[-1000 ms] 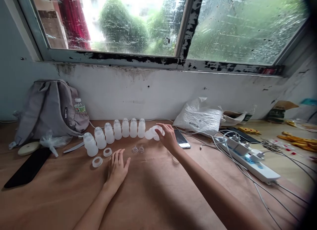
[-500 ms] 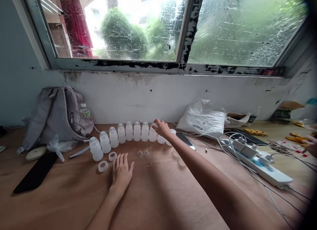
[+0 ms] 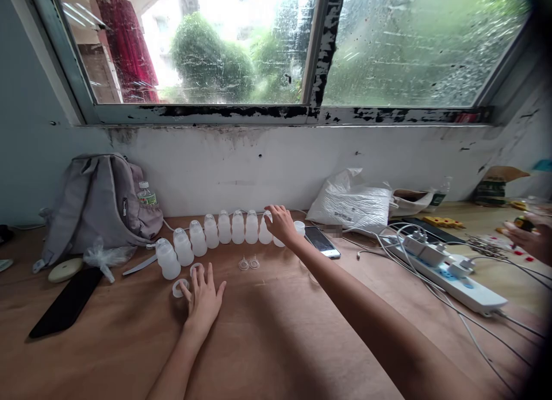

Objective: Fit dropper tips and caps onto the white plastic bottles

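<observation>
The left hand (image 3: 202, 299) has slid left, flat and open, touching two white plastic rings (image 3: 180, 287). The right hand (image 3: 281, 223) grasps one of nine small white plastic bottles (image 3: 224, 227) mid-frame.

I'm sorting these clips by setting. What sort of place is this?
Probably a makeshift workbench in a room, not a factory line. A wooden table stands under a worn, rain-streaked window; a backpack and phone lie beside a row of small white bottles, and a power strip trails cables.
</observation>
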A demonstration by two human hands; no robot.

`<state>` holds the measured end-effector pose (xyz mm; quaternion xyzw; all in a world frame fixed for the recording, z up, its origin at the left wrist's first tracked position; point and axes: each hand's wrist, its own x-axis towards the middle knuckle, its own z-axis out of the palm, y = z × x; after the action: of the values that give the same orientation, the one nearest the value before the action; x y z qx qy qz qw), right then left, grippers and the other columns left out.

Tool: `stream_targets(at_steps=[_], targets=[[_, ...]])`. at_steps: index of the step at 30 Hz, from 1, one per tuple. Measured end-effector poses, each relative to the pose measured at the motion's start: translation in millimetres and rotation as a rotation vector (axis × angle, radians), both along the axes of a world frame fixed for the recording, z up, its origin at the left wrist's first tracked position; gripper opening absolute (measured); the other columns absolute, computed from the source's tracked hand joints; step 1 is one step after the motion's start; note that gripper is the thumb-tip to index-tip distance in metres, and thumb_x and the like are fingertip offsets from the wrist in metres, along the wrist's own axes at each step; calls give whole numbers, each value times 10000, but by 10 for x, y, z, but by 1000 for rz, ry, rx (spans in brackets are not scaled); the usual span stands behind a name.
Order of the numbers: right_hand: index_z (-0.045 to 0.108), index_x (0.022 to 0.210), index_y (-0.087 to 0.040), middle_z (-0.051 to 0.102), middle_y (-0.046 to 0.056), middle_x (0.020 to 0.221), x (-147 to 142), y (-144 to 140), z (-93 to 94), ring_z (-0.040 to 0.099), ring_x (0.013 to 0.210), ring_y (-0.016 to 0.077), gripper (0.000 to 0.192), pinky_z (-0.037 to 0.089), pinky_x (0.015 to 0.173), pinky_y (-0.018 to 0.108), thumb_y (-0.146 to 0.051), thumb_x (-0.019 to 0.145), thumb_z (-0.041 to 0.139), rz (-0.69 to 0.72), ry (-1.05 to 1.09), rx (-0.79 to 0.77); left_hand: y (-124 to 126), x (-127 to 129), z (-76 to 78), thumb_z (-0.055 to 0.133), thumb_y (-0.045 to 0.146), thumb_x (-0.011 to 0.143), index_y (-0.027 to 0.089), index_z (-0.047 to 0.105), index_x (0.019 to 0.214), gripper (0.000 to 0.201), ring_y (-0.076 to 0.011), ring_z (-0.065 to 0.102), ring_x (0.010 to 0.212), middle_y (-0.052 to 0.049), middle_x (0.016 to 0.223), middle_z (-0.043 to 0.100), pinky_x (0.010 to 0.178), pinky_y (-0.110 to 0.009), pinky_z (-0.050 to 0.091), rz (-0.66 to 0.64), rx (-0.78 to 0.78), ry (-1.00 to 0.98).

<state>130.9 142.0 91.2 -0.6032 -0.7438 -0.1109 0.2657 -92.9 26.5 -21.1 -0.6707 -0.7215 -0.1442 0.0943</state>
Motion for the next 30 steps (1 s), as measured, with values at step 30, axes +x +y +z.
stream_targets(at_steps=[30], targets=[[529,915,-220,609,43,900,99,-1243,-1003,517,857,207,178,371,766,351,-148,753,514,449,246,-190,-274,445,45,542,331,739,221,462,1158,441,-254,448,1077,-88,1140,517,904,-420,353,-606,50,-325]])
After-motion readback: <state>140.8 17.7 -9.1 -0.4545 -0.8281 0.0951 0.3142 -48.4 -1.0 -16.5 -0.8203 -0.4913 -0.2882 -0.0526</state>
